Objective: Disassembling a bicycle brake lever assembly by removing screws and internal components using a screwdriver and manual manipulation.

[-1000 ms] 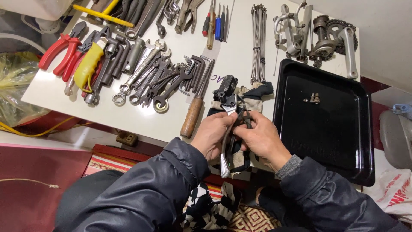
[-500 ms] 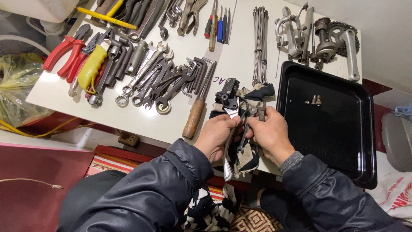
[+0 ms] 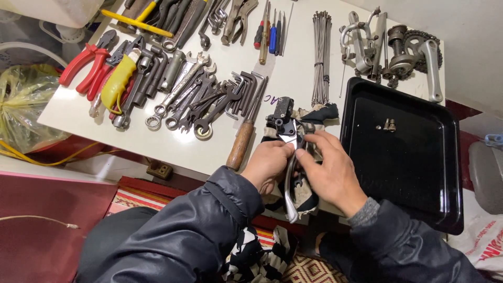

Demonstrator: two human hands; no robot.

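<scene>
Seen from the head camera, a person in a dark jacket works at a white desk (image 3: 157,144) crowded with tools. Both hands meet at the desk's near edge, just left of a black tray (image 3: 419,173). The left hand (image 3: 268,165) and the right hand (image 3: 329,170) each have their grip clamped on a silver brake lever (image 3: 290,181) with a black clamp body at its far end; the lever's polished blade runs down toward the person's lap. A grimy rag (image 3: 309,118) lies under and around the lever, touching the tray's left wall.

Inside the tray, near its far side, sits a small metal fitting (image 3: 387,124). Left of the tray, a wooden-handled tool (image 3: 241,144) lies just beside the left hand, with a fan of wrenches (image 3: 194,102) and hex keys (image 3: 249,89) farther left. Red-handled pliers (image 3: 86,63) lie well apart, at the desk's left end. Beyond the tray's far wall rest a bundle of spokes (image 3: 320,57) and a crank with chainring (image 3: 419,50).
</scene>
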